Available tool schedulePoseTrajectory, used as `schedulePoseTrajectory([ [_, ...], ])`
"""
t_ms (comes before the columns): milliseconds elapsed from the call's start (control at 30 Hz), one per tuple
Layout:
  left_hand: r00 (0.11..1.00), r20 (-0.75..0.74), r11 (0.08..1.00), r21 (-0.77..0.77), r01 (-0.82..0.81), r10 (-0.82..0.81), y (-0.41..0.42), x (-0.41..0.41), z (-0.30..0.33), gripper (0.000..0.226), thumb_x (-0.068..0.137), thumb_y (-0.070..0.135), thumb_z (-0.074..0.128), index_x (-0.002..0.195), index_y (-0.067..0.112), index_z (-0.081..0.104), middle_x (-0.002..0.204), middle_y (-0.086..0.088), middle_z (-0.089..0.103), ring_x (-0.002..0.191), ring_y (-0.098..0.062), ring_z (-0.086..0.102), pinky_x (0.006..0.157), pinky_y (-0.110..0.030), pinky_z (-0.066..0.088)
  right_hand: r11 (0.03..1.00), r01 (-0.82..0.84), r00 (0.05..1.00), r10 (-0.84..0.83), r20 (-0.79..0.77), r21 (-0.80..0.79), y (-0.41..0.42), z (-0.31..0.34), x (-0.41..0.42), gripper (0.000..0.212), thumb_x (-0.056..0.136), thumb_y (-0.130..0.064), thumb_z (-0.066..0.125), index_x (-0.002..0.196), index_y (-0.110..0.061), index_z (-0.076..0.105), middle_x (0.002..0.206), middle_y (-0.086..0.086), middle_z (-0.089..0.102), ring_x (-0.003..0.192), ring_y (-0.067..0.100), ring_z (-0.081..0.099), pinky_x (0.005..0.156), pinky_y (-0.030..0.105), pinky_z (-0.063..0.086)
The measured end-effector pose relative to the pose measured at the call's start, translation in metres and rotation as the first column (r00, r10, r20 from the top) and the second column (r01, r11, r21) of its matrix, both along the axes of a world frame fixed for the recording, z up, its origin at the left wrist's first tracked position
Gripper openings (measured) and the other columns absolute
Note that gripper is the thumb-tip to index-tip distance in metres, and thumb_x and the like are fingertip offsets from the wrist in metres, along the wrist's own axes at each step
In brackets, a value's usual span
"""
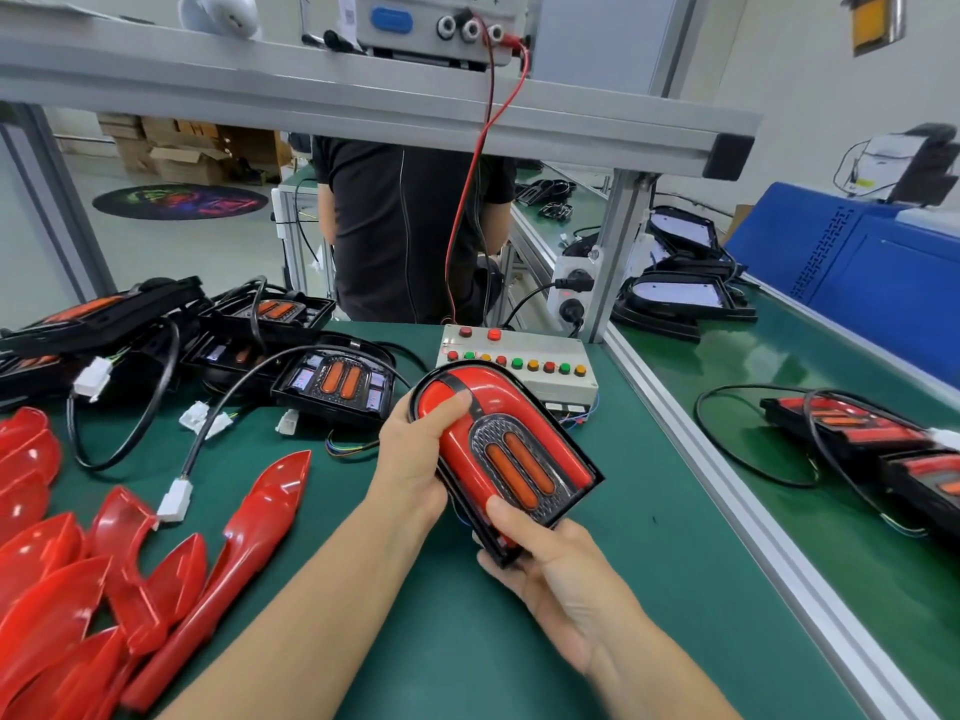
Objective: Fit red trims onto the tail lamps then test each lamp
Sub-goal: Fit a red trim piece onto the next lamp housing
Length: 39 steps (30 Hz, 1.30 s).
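The likeliest fault from here is a glossy red plastic trim [511, 407] left proud at one edge of the black-framed, arch-shaped tail lamp [506, 459], because thumb pressure lands unevenly; a lifted corner could pop loose or crack when pushed harder. The lamp is held above the green table [649, 563], just in front of the grey test box with coloured buttons [519, 366] (not yet wired to it, as far as I can see). The left hand [415, 454] wraps its side with the thumb pressing the red top; the right hand [545, 569] pinches its lower corner. The trim looks seated around two orange oval lenses, unlit. Loose red trims [156, 574] lie at the left.
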State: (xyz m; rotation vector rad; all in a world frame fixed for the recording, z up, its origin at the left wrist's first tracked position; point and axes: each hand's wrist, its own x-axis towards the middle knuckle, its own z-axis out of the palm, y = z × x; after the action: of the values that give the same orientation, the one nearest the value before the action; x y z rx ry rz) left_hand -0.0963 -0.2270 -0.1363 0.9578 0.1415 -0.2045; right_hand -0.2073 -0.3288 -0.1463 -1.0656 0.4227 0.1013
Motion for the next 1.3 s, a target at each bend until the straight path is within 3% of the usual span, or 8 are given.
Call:
schedulePoseTrajectory([
  [233, 0.991, 0.061, 0.992, 0.045, 0.118, -0.120, 0.007, -0.006, 0.004, 0.051, 0.066, 0.019, 0.076, 0.113, 0.004, 0.062, 0.098, -0.014, 0.072, 0.079, -0.024, 0.071, 0.063, -0.034, 0.058, 0.998, 0.012, 0.999, -0.015, 0.043, 0.060, -0.003, -0.005, -0.006, 0.055, 0.058, -0.008, 0.079, 0.110, 0.005, 0.065, 0.105, 0.022, 0.071, 0.085, 0.025, 0.067, 0.066, 0.031, 0.060],
  [500, 0.987, 0.087, 0.989, 0.071, 0.130, -0.136, 0.008, -0.004, 0.000, 0.029, 0.068, 0.012, 0.075, 0.095, 0.010, 0.066, 0.083, -0.008, 0.074, 0.069, -0.018, 0.071, 0.055, -0.029, 0.057, 0.998, 0.033, 0.996, -0.028, 0.089, -0.050, -0.002, -0.009, -0.009, 0.052, 0.057, -0.010, 0.081, 0.107, -0.003, 0.068, 0.098, 0.014, 0.074, 0.084, 0.021, 0.069, 0.065, 0.029, 0.058],
  [667, 0.982, 0.083, 0.985, 0.056, 0.166, -0.170, 0.009, -0.005, -0.003, 0.042, 0.062, 0.015, 0.075, 0.102, 0.010, 0.066, 0.091, -0.009, 0.074, 0.075, -0.020, 0.072, 0.062, -0.032, 0.057, 0.990, 0.027, 0.993, -0.012, 0.114, -0.136, -0.003, -0.012, -0.008, 0.034, 0.072, 0.000, 0.077, 0.104, -0.010, 0.069, 0.095, 0.009, 0.075, 0.081, 0.017, 0.071, 0.071, 0.034, 0.059],
  [767, 0.973, 0.089, 0.977, 0.032, 0.211, -0.213, 0.013, -0.001, -0.002, 0.042, 0.061, 0.015, 0.074, 0.102, 0.009, 0.066, 0.088, -0.007, 0.074, 0.074, -0.020, 0.071, 0.062, -0.032, 0.057, 0.976, -0.048, 0.991, 0.072, 0.110, -0.211, -0.011, -0.004, -0.010, 0.050, 0.070, -0.030, 0.077, 0.117, -0.017, 0.066, 0.106, 0.001, 0.075, 0.097, 0.015, 0.070, 0.088, 0.039, 0.055],
  [867, 0.954, 0.136, 0.963, 0.003, 0.270, -0.267, 0.020, 0.006, 0.001, 0.053, 0.056, 0.007, 0.077, 0.107, 0.004, 0.066, 0.090, -0.010, 0.073, 0.077, -0.022, 0.070, 0.065, -0.032, 0.058, 0.911, 0.037, 0.997, -0.008, 0.073, -0.411, -0.034, 0.007, -0.009, 0.072, 0.059, -0.071, 0.059, 0.114, -0.025, 0.064, 0.108, -0.004, 0.072, 0.097, 0.014, 0.065, 0.081, 0.034, 0.047],
  [967, 0.892, 0.213, 0.913, -0.002, 0.407, -0.398, 0.023, 0.009, 0.005, 0.027, 0.061, 0.005, 0.065, 0.086, 0.011, 0.076, 0.081, -0.008, 0.074, 0.070, -0.020, 0.071, 0.061, -0.028, 0.056, 0.925, 0.175, 0.973, -0.110, 0.203, -0.336, -0.063, 0.017, 0.000, 0.069, 0.065, -0.068, 0.053, 0.112, -0.018, 0.064, 0.117, 0.008, 0.067, 0.096, 0.017, 0.062, 0.081, 0.030, 0.048],
  [1133, 0.768, 0.256, 0.806, 0.087, 0.586, -0.587, 0.007, 0.008, 0.018, 0.034, 0.058, 0.008, 0.070, 0.091, 0.011, 0.076, 0.084, -0.010, 0.073, 0.074, -0.023, 0.071, 0.068, -0.032, 0.057, 0.920, -0.329, 0.918, 0.364, 0.154, -0.214, -0.063, 0.023, 0.008, 0.076, 0.050, -0.067, 0.083, 0.107, -0.016, 0.075, 0.112, 0.009, 0.072, 0.098, 0.020, 0.070, 0.077, 0.029, 0.056],
  [1300, 0.760, 0.264, 0.798, 0.075, 0.597, -0.594, -0.012, 0.004, 0.020, 0.041, 0.069, 0.006, 0.065, 0.110, 0.006, 0.068, 0.094, -0.015, 0.071, 0.077, -0.026, 0.069, 0.073, -0.036, 0.057, 0.892, -0.451, 0.877, 0.451, 0.165, -0.043, -0.061, 0.010, 0.009, 0.074, 0.040, -0.053, 0.094, 0.102, -0.015, 0.078, 0.111, 0.012, 0.072, 0.100, 0.024, 0.070, 0.081, 0.031, 0.056],
])
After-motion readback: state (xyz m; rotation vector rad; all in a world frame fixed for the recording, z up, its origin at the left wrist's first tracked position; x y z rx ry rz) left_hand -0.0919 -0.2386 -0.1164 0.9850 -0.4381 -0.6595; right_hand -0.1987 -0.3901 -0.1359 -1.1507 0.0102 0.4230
